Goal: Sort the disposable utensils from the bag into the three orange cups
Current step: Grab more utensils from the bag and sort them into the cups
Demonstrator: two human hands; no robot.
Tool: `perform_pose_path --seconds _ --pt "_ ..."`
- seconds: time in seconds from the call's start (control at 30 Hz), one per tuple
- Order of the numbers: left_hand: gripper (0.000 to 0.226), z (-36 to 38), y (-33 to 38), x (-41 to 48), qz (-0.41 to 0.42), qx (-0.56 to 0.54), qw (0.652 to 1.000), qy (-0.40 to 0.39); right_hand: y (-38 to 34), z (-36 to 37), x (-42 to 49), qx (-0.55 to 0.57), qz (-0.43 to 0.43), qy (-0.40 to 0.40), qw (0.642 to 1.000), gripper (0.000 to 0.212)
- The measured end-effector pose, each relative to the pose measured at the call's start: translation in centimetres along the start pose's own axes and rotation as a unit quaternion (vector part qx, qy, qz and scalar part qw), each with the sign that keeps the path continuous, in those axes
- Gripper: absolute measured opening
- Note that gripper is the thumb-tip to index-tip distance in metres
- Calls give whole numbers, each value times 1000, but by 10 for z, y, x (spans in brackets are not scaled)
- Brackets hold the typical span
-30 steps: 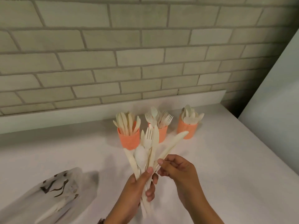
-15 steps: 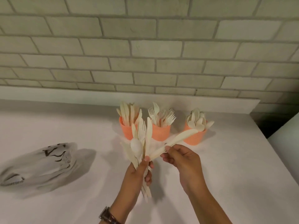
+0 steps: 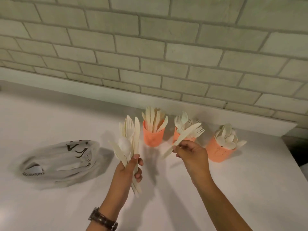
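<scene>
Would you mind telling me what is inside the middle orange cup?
The middle cup holds forks, tines up. The right hand and the forks it holds cover most of the cup, so its lower contents cannot be seen.

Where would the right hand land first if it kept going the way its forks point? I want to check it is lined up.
Probably the middle cup of forks: the forks in the right hand already overlap it, though depth is unclear.

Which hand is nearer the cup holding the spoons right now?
Right. The right hand, pinching forks, sits just left of the spoon cup; the left hand, gripping a bundle, is farther left, beyond the other two cups.
</scene>
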State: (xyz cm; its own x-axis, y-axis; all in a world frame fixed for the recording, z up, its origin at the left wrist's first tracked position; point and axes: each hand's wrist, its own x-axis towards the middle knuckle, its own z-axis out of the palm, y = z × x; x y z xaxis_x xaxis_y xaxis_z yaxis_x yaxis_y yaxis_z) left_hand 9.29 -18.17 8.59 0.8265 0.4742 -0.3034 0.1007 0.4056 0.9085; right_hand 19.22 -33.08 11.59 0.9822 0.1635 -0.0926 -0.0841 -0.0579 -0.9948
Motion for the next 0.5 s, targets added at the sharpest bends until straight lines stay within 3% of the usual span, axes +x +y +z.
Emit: perform_pose_path --seconds 0.23,0.37,0.5 --pt "10 -18 15 8 13 -46 999 -6 -21 66 70 -114 -177 46 976 8" --pt "13 -23 19 5 14 -70 996 -56 18 88 99 -309 -106 17 945 16" --pt "16 -25 20 6 15 -64 996 -68 25 82 96 -338 -84 19 937 13"
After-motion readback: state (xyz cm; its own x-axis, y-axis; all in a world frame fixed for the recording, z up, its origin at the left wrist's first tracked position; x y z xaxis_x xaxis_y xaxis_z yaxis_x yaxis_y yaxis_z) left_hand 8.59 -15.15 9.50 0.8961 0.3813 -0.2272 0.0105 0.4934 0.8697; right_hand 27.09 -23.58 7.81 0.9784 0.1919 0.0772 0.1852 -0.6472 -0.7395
